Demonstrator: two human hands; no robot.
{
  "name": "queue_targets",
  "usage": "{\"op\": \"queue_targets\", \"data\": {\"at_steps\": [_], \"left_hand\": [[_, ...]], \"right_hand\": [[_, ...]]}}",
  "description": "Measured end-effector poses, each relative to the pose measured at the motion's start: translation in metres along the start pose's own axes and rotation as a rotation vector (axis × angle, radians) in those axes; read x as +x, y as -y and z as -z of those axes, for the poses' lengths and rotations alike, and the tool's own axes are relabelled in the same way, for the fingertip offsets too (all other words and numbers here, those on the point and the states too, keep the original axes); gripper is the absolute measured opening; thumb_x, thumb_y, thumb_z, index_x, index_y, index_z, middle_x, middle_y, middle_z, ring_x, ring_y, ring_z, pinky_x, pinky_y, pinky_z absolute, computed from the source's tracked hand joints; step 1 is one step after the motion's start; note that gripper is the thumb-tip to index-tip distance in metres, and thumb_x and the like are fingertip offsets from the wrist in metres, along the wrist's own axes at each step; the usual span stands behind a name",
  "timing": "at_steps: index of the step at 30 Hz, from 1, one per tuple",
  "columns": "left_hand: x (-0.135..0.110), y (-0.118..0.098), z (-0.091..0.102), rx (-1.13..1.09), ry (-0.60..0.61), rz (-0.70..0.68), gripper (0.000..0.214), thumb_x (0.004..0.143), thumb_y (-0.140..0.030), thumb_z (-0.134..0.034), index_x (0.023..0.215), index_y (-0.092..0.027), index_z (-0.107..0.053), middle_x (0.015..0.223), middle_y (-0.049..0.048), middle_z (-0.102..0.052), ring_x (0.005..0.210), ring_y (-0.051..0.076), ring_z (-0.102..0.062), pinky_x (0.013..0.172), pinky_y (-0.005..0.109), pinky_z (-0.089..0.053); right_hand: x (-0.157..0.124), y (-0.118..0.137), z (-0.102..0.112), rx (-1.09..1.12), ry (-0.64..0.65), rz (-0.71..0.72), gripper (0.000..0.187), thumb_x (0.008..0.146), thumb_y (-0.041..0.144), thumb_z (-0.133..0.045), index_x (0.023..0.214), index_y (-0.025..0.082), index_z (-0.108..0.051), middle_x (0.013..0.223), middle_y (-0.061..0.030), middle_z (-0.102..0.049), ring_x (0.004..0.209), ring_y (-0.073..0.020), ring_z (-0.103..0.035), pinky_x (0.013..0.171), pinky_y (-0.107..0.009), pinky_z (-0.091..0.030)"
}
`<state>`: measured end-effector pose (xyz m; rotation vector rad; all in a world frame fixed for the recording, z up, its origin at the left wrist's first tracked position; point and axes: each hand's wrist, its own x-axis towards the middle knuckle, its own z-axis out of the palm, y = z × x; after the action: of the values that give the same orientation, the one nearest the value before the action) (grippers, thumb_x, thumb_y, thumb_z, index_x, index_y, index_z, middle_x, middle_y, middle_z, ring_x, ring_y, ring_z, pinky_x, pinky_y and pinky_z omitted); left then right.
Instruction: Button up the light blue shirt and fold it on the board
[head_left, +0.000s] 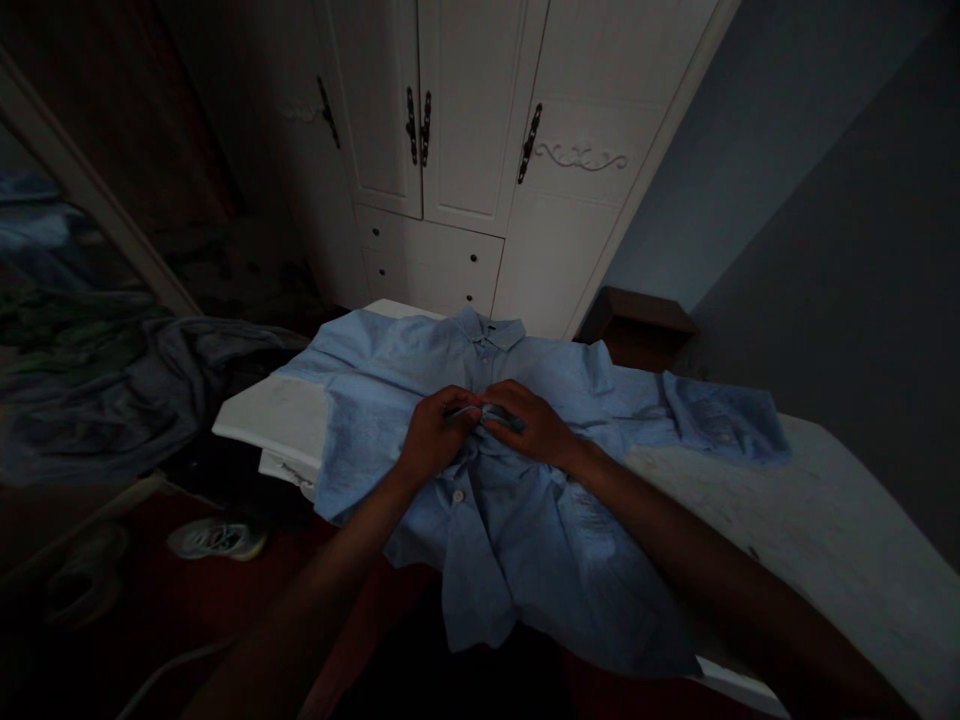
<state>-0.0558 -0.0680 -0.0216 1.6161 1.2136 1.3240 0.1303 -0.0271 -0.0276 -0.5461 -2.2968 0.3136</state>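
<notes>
"What could be going wrong with that shirt (525,540)?"
"It's lying across the table (735,510), and its hem is hanging over the near edge at six o'clock from the hands. I'd guess that hanging weight could be dragging the cloth down and off."
"Anything else?"
"The front is bunching under the fingers, so creases could be setting in. With such dim light, a fold could also be slipping free."
"How are the hands holding it?"
"The left hand (435,432) is pinching the front, thumb and fingertips together on the cloth. The right hand (531,425) is pinching it from the three o'clock side, their tips nearly meeting. I can't tell whether they're gripping a button there."
"And around them?"
"The collar (491,336) is sitting at twelve, and one button (458,496) is showing near seven."
</notes>
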Motion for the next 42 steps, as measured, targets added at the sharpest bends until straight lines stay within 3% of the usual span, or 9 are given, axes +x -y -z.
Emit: {"op": "queue_targets", "data": {"at_steps": [8, 15, 21, 25, 28, 32, 36, 39, 42], "left_hand": [[-0.001, -0.001, -0.002, -0.003, -0.025, 0.01, 0.014, 0.074, -0.028, -0.064, 0.083, -0.02, -0.058, 0.078, 0.0001, -0.068, 0.076, 0.017, -0.066, 0.07, 0.027, -0.051], [-0.001, -0.003, -0.003, 0.028, -0.112, 0.012, 0.012, 0.075, -0.027, -0.061, 0.084, -0.02, -0.059, 0.081, 0.0, -0.067, 0.08, 0.016, -0.064, 0.076, 0.028, -0.049], [-0.002, -0.002, -0.001, 0.037, -0.138, 0.039, 0.015, 0.08, -0.028, -0.052, 0.087, -0.02, -0.061, 0.068, -0.003, -0.061, 0.062, 0.013, -0.056, 0.058, 0.023, -0.042], [-0.001, 0.0, -0.004, 0.236, -0.127, -0.015, 0.019, 0.085, -0.036, -0.055, 0.09, -0.02, -0.061, 0.072, -0.0006, -0.064, 0.068, 0.015, -0.06, 0.064, 0.025, -0.044], [0.0, 0.001, -0.009, 0.47, -0.055, 0.001, 0.036, 0.081, -0.045, -0.063, 0.108, -0.02, -0.062, 0.069, 0.0003, -0.063, 0.066, 0.019, -0.062, 0.065, 0.028, -0.044], [0.0, -0.001, -0.015, 0.722, 0.027, 0.045, 0.037, 0.084, -0.044, -0.061, 0.112, -0.02, -0.065, 0.082, 0.0092, -0.068, 0.079, 0.027, -0.065, 0.071, 0.032, -0.045], [-0.001, -0.005, -0.017, 0.903, 0.01, 0.07, 0.039, 0.085, -0.043, -0.06, 0.116, -0.019, -0.062, 0.103, 0.014, -0.065, 0.087, 0.026, -0.066, 0.07, 0.03, -0.046], [-0.001, -0.008, -0.018, 0.982, -0.014, 0.104, 0.036, 0.088, -0.044, -0.056, 0.113, -0.018, -0.063, 0.11, 0.014, -0.059, 0.085, 0.023, -0.066, 0.067, 0.028, -0.046], [-0.001, -0.012, -0.018, 0.996, 0.023, 0.098, 0.03, 0.093, -0.04, -0.049, 0.11, -0.022, -0.066, 0.111, 0.0109, -0.057, 0.082, 0.02, -0.066, 0.065, 0.027, -0.046]], "right_hand": [[-0.004, 0.0, -0.001, -0.149, 0.014, -0.061, 0.025, 0.096, 0.036, -0.052, 0.108, 0.021, -0.066, 0.099, -0.0089, -0.071, 0.09, -0.0195, -0.066, 0.082, -0.034, -0.054], [-0.005, -0.002, -0.005, -0.298, 0.082, -0.078, 0.021, 0.092, 0.025, -0.047, 0.097, 0.018, -0.067, 0.086, -0.009, -0.069, 0.079, -0.0202, -0.062, 0.074, -0.032, -0.049], [-0.002, -0.003, 0.002, -0.005, -0.03, -0.254, 0.011, 0.081, 0.022, -0.048, 0.077, 0.02, -0.058, 0.072, -0.0014, -0.061, 0.067, -0.0156, -0.056, 0.067, -0.027, -0.044], [0.0, -0.005, 0.011, 0.238, -0.225, -0.453, 0.02, 0.085, 0.028, -0.04, 0.066, 0.022, -0.044, 0.062, 0.0024, -0.045, 0.06, -0.0136, -0.046, 0.058, -0.025, -0.038], [0.001, -0.008, 0.013, 0.318, -0.283, -0.566, 0.031, 0.089, 0.039, -0.041, 0.062, 0.022, -0.038, 0.058, 0.0039, -0.037, 0.056, -0.0123, -0.04, 0.053, -0.024, -0.034], [0.006, -0.007, 0.01, 0.316, 0.003, -0.556, 0.036, 0.079, 0.056, -0.063, 0.079, 0.021, -0.054, 0.055, 0.0073, -0.042, 0.05, -0.0106, -0.04, 0.049, -0.022, -0.031], [0.013, -0.007, 0.013, 0.087, 0.318, -0.435, 0.041, 0.078, 0.052, -0.07, 0.106, 0.022, -0.067, 0.068, 0.001, -0.065, 0.058, -0.0154, -0.056, 0.058, -0.026, -0.04], [0.015, -0.015, 0.02, 0.025, 0.338, -0.369, 0.029, 0.087, 0.046, -0.061, 0.088, 0.02, -0.073, 0.082, -0.0046, -0.073, 0.075, -0.0204, -0.065, 0.068, -0.029, -0.045], [0.014, -0.024, 0.027, 0.119, 0.335, -0.399, 0.037, 0.09, 0.048, -0.055, 0.078, 0.017, -0.072, 0.074, -0.0009, -0.07, 0.073, -0.0184, -0.064, 0.068, -0.027, -0.046]]}}
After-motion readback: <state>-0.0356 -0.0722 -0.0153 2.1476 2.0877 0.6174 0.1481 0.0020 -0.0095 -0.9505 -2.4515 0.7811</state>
